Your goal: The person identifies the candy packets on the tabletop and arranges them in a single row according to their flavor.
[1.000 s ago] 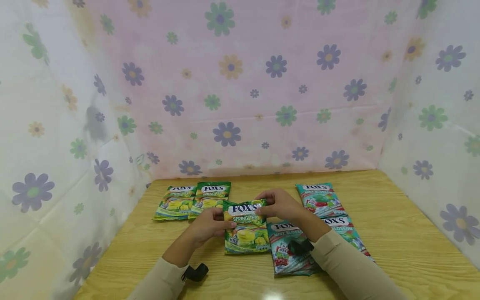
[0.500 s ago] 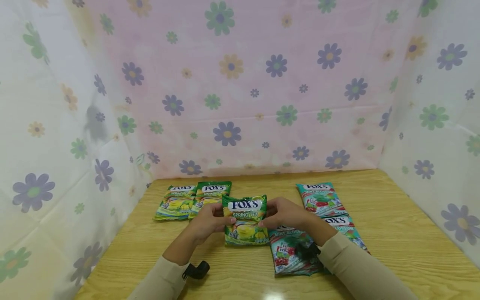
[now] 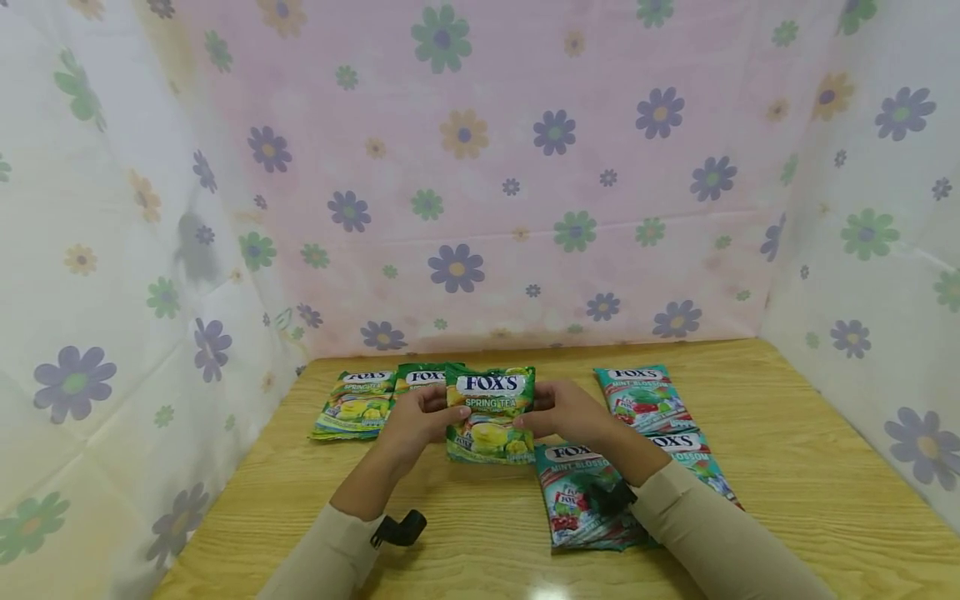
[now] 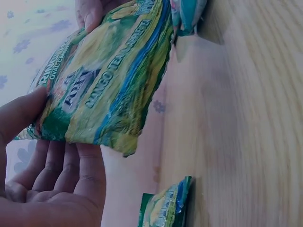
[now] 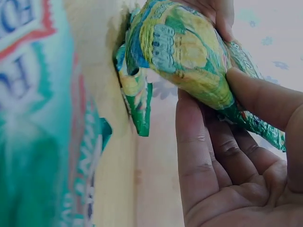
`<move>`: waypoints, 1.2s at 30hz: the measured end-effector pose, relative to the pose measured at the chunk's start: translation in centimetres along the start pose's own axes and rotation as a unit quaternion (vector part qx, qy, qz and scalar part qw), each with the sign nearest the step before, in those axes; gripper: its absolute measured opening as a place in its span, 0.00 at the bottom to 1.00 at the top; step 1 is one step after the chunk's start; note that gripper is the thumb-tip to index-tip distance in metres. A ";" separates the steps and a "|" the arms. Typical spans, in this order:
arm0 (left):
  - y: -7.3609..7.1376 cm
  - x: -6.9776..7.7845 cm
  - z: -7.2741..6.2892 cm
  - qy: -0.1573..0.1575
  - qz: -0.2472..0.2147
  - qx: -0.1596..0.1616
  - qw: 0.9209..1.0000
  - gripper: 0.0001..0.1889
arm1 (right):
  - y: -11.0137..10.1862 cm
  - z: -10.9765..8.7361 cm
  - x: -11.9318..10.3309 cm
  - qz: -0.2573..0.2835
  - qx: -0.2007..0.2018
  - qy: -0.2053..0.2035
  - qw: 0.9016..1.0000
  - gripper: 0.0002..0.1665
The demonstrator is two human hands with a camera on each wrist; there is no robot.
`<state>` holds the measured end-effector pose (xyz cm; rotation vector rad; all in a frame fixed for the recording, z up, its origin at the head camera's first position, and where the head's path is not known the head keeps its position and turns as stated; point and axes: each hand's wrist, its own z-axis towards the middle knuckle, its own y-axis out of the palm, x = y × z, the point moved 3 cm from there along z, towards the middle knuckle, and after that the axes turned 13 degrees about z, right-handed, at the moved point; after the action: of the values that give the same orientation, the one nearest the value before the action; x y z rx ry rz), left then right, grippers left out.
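A green and yellow Fox's Spring Tea candy bag (image 3: 491, 425) is held up between both hands, its front facing me. On its left edge my left hand (image 3: 411, 423) pinches it, thumb on the front and fingers behind. The right hand (image 3: 573, 417) grips the opposite edge the same way. In the left wrist view the bag (image 4: 104, 80) hangs clear above the wooden table. From the right wrist, the bag (image 5: 189, 52) bulges between thumb (image 5: 265, 97) and fingers.
Spring Tea bags (image 3: 354, 408) lie at the back left of the table (image 3: 450, 533). Teal Mint Blossom bags lie on the right: one at the back (image 3: 647, 400), others nearer (image 3: 577, 517), under my right forearm. Floral cloth (image 3: 517, 192) encloses the back and sides.
Both hands have raised the candy bag and moved it away from me, so it now overlaps one of the back-left bags. The right hand's grip has shifted from the top corner down the right edge.
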<state>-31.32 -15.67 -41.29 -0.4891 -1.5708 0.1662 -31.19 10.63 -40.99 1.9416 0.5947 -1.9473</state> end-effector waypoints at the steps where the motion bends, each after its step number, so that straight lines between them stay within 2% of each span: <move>1: 0.0 0.1 0.1 0.002 -0.004 0.007 1.000 0.39 | 0.0 0.1 -0.1 0.002 0.004 -0.001 1.000 0.18; 7: 0.0 0.3 0.4 0.009 -0.028 0.019 0.999 0.34 | -0.3 0.2 -0.7 0.006 0.029 -0.001 1.000 0.19; 11: 0.1 0.4 0.5 0.009 -0.029 0.013 0.999 0.33 | -0.5 0.3 -1.0 0.011 0.042 -0.005 0.999 0.20; 16: 0.0 0.5 0.6 0.017 -0.029 0.003 0.999 0.29 | -0.9 0.8 -1.4 0.009 0.079 -0.003 0.997 0.23; 20: -0.1 0.4 0.8 0.025 -0.031 0.007 0.999 0.29 | -1.1 1.1 -1.6 0.024 0.110 0.013 0.994 0.31; 24: -0.1 0.6 1.3 0.039 -0.024 0.026 0.999 0.33 | -1.4 1.4 -1.8 0.063 0.134 0.005 0.989 0.41; 30: 0.0 0.7 2.3 0.039 -0.017 0.060 0.997 0.33 | -1.6 1.5 -1.7 0.116 0.153 -0.034 0.981 0.36; 36: 0.3 0.3 2.6 0.030 -0.042 0.079 0.996 0.29 | -1.8 1.3 -0.9 0.114 0.172 -0.052 0.977 0.29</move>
<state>-33.77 -14.77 -41.36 -0.3006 -1.5027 0.2072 -33.21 11.47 -40.03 1.9785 0.0005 -2.0902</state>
